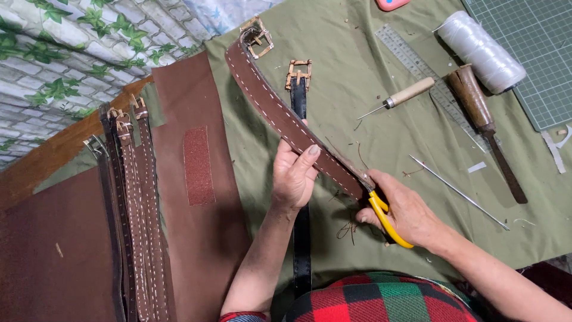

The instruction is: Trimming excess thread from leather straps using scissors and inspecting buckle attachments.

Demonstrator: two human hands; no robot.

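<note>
Left hand: the left hand (294, 173) at frame centre grips the brown leather belt with white stitching and a brass buckle (280, 113), thumb on top and fingers curled beneath, which appears to keep the strap lifted and taut off the cloth.
Right hand: the right hand (405, 211), lower right of centre, is closed around the yellow-handled scissors (384, 216), whose blades meet the belt's lower end; the wrist is bent inward so the tool lines up with the strap's edge.
Belt position: it runs diagonally from the buckle at top centre down to the scissors, held between both hands.
Beneath it: a narrow black leather strap with a brass buckle (300, 95) lies flat on the olive green cloth (333, 48), passing under the left hand.
Left side: a bundle of stitched brown belts (134, 197) rests on a large brown leather sheet (196, 238).
Upper right: a wooden-handled awl (399, 96), a clear plastic ruler (417, 65), a dark wood-handled knife (485, 125), a spool of white thread (481, 50) and a green cutting mat (536, 42) lie within reach.
Right of centre: a thin metal needle tool (459, 192) lies just beyond the right hand.
</note>
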